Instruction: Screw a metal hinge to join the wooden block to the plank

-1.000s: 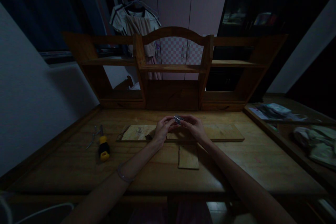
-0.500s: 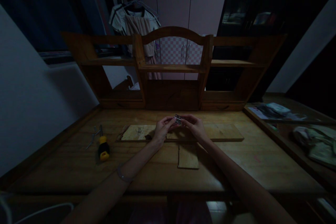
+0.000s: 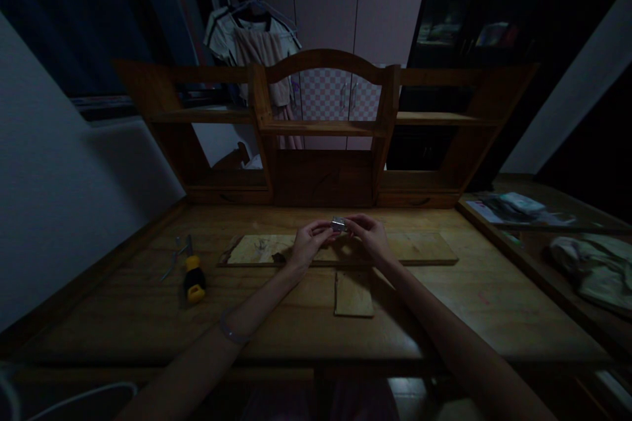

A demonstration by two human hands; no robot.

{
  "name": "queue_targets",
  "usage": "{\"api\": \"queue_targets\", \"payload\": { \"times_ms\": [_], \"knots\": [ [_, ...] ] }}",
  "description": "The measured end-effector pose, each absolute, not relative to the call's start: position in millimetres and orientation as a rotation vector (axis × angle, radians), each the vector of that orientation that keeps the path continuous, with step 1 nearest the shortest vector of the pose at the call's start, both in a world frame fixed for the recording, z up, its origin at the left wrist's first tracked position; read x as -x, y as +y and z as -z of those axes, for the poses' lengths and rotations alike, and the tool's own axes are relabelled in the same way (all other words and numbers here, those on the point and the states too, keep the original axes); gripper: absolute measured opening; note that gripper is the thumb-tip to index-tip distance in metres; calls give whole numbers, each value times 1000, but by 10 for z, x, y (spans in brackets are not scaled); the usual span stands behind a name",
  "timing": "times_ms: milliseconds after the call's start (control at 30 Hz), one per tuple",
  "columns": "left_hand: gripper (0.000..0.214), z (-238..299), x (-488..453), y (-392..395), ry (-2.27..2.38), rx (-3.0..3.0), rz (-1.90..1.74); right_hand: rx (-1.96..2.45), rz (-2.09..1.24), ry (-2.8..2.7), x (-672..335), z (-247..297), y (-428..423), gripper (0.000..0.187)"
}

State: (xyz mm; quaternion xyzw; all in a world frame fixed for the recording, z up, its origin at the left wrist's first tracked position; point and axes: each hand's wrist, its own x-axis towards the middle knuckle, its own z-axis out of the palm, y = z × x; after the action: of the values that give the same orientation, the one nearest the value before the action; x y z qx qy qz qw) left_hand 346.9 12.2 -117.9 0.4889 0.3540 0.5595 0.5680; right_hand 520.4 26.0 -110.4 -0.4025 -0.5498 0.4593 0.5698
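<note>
Both hands hide the middle of a long, flat, pale wooden board (image 3: 419, 247), which lies parallel to the far edge of the light wooden bench (image 3: 498, 302). The left hand (image 3: 306, 247) and right hand (image 3: 370, 237) each have a fingertip grip on a small, silvery, rectangular metal piece (image 3: 338, 224), pinched between them over that board; its details are too small and dim to make out, and I cannot tell whether the hands touch the board. Since the earlier frame, the metal piece has shifted slightly rightward and looks more level. A short, rectangular wooden offcut (image 3: 354, 296) lies nearer the front edge, and a yellow-and-black-handled screwdriver (image 3: 195, 279) lies toward the left edge, with thin metal bits (image 3: 172, 263) beside it, hard to distinguish.
</note>
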Motion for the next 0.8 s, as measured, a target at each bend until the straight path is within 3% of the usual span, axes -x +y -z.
{"api": "queue_targets", "payload": {
  "times_ms": [800],
  "knots": [
    [50, 1220, -3442, 177, 924, -1120, -1429, 965, -1178, -1317, -5135, 1087, 207, 42]
  ]
}}
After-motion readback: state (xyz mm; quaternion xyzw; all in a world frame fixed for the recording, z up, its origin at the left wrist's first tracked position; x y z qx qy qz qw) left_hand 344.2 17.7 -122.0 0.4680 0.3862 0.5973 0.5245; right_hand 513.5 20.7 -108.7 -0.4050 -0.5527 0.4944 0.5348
